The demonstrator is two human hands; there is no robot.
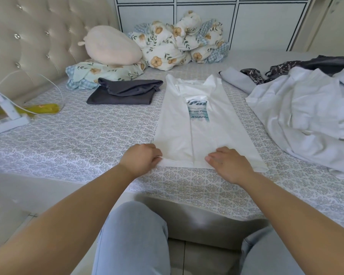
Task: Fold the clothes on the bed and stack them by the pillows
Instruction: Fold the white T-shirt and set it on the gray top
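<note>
A white T-shirt (203,133) with a blue print lies flat on the bed, its two sides folded inward into a long strip. My left hand (140,158) pinches the hem at the near left corner. My right hand (229,164) grips the hem nearer the right side, fingers curled over the edge. A folded dark grey garment (123,92) lies beyond, next to the floral pillow (99,73) and the pink plush pillow (111,45).
A heap of unfolded clothes, white (304,116) and dark patterned (286,69), fills the right side. A bundled floral duvet (179,42) sits by the wardrobe. A power strip with cable (7,120) and a yellow item (42,108) lie at left. Patterned sheet (87,139) covers the bed.
</note>
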